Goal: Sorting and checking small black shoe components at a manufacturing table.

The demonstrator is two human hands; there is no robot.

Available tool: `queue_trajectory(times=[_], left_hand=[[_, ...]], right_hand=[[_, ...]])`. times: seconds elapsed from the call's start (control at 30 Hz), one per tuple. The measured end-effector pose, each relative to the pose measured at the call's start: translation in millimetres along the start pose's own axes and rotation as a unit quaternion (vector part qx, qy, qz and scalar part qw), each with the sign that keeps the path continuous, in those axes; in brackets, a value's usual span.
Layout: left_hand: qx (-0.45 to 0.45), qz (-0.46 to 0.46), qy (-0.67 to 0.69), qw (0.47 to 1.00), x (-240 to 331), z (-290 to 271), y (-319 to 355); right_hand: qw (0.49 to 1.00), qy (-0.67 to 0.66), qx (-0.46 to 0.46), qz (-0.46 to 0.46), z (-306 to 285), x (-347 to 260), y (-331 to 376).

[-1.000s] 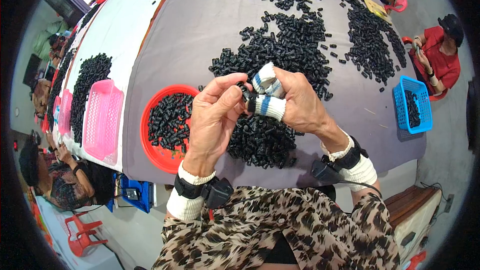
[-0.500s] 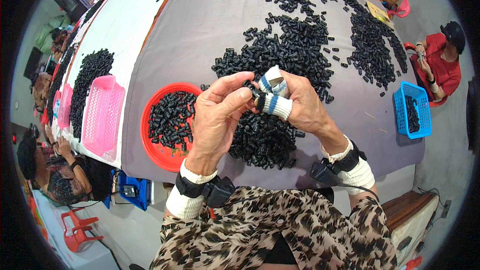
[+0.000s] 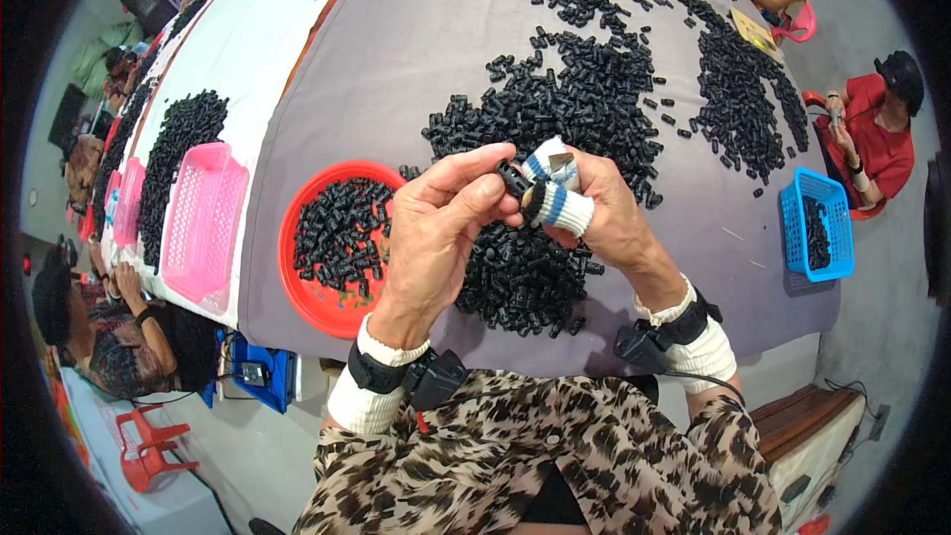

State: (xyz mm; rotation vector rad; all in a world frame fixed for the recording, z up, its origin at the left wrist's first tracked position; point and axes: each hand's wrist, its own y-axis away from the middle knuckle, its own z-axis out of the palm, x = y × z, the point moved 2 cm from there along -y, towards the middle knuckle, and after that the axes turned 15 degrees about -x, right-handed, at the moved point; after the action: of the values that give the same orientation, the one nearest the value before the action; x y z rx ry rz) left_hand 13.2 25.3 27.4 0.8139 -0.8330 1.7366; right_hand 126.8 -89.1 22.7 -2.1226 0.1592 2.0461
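Observation:
A small black ribbed plastic piece is pinched between the thumb and fingers of my left hand, above the table. Close against its right end is my right hand, with fingers curled. White knit finger covers with blue stripes wrap the right fingertips. A small greyish pointed bit shows between them; I cannot tell what it is. Under and beyond both hands spreads a large pile of similar black pieces. Left of my left hand stands a red round tray holding many more pieces.
A pink basket stands on the white cloth at left. At the table's right edge is a blue basket with black pieces inside. Other piles lie farther off. People sit around the table, including one in red at right.
The black piece has turned and now shows more of its side between my hands. My hands have shifted slightly right, and the right fingers have tilted.

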Motion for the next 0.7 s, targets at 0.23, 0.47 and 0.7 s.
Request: queue_trajectory(times=[0.23, 0.47, 0.7], left_hand=[[-0.016, 0.007, 0.011, 1.000, 0, -1, 0], [-0.041, 0.017, 0.048, 0.998, -2, -1, -2], [-0.053, 0.008, 0.097, 0.994, -4, -5, -2]], right_hand=[[0.999, -0.047, -0.011, 0.007, 5, -2, -1], [1.000, 0.001, -0.021, 0.015, 3, -8, -1], [0.989, 0.138, -0.045, -0.015, 0, -18, -5]])
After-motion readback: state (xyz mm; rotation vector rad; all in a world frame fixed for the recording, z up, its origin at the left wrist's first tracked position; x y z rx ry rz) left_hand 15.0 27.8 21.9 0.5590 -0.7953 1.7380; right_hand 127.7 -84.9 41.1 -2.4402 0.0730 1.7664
